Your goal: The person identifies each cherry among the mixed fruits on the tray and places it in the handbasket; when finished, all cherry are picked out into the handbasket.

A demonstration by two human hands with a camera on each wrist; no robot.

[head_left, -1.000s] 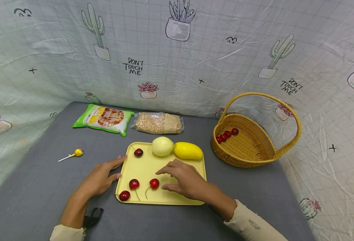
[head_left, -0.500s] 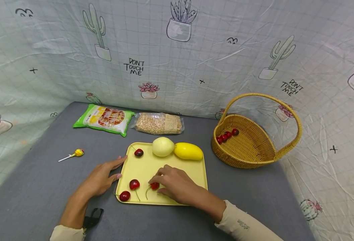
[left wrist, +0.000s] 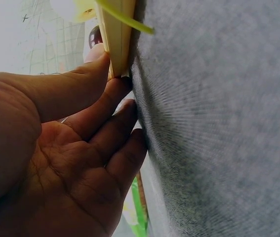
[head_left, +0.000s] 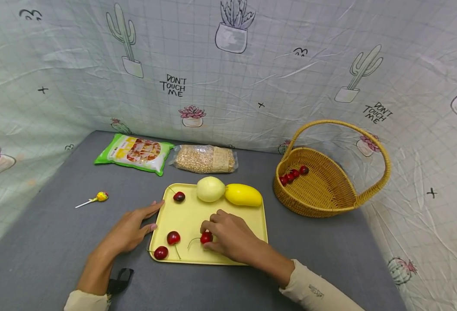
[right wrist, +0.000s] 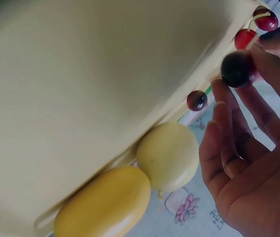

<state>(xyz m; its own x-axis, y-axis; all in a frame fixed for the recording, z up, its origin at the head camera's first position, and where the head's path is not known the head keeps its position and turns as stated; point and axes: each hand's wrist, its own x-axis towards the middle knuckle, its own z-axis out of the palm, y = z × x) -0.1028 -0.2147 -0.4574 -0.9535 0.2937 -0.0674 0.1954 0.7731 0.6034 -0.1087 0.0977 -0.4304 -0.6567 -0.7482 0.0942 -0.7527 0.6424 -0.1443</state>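
My right hand pinches a dark red cherry between thumb and fingertips, low over the yellow tray; its stem points left. In the right wrist view that cherry sits between the thumb and forefinger. The left hand touches the tray's left edge with thumb and fingertips, its fingers extended. Two more cherries lie in the tray's front left corner, one behind the other. A third cherry lies at the back left, near a pale round fruit and a yellow oblong fruit.
A wicker basket with a tall handle stands right of the tray, several cherries inside it. Behind the tray lie a green-edged food bag and a clear bag of grains. A lollipop lies on the left.
My right hand has come down over the cherry and taken it between thumb and fingers. The cherry has shifted slightly right. The left hand stays at the tray's edge.
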